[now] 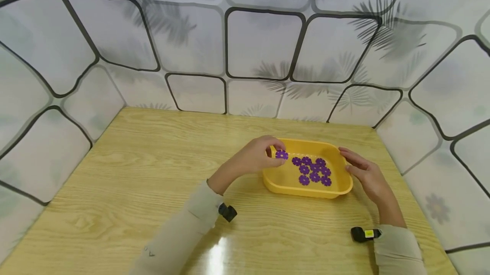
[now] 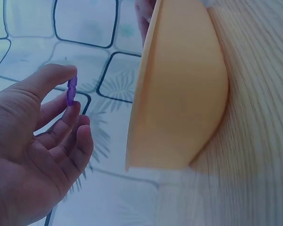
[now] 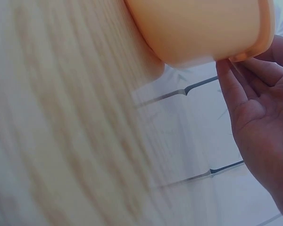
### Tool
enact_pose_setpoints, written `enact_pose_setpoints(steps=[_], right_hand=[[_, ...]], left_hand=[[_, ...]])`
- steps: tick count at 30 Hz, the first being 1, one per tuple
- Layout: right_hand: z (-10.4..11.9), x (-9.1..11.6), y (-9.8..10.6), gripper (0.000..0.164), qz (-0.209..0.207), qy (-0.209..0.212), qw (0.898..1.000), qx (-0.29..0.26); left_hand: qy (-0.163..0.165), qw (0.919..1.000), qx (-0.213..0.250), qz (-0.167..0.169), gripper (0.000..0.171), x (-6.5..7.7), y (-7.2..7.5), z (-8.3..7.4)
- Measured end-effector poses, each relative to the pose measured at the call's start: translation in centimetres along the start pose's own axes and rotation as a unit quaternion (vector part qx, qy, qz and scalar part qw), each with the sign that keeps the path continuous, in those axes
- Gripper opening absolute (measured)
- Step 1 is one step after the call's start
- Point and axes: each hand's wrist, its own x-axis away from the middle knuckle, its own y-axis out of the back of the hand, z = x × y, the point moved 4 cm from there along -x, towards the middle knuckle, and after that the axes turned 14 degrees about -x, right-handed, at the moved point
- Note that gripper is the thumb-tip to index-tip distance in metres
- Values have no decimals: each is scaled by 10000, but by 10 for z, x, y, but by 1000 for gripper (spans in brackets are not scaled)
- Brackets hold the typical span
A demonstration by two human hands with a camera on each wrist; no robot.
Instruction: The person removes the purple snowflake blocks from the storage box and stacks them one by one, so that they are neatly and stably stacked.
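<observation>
Between thumb and fingertips, my left hand (image 1: 260, 154) pinches a purple flower-shaped disc (image 1: 281, 155) above the left end of a yellow plastic tray (image 1: 294, 190). The left wrist view shows this disc (image 2: 71, 92) edge-on, apart from the tray wall (image 2: 184, 94). Several matching purple discs (image 1: 314, 177) lie flat in the middle and right part of the tray. At its right end, my right hand (image 1: 369, 177) holds the rim with thumb and fingers. In the right wrist view the thumb touches beneath the tray's edge (image 3: 203, 28), and some fingertips are hidden behind it.
The tray stands on a light wood-grain table (image 1: 153, 173), right of the middle. Patterned white walls (image 1: 264, 45) enclose the table at the back and both sides. Small black wrist cameras sit on the left sleeve (image 1: 227, 213) and right sleeve (image 1: 360, 234).
</observation>
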Motion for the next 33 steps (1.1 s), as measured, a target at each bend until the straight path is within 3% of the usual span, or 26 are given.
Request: enact_pose_setpoints(steps=[8, 15, 23, 33], right_hand=[[-1, 1, 0, 53, -61, -108, 9999, -1], [-1, 0, -3, 53, -6, -88, 9999, -135], [-1, 1, -1, 53, -27, -38, 9999, -147], [1, 0, -1, 53, -27, -35, 10000, -75]], left_hand=[[798, 9931, -789, -329, 29, 41, 17, 39], [1385, 9826, -1209, -279, 30, 71, 16, 84], [1487, 9764, -1568, -1, 27, 85, 17, 114], [1456, 9728, -1759, 401, 32, 97, 19, 128]])
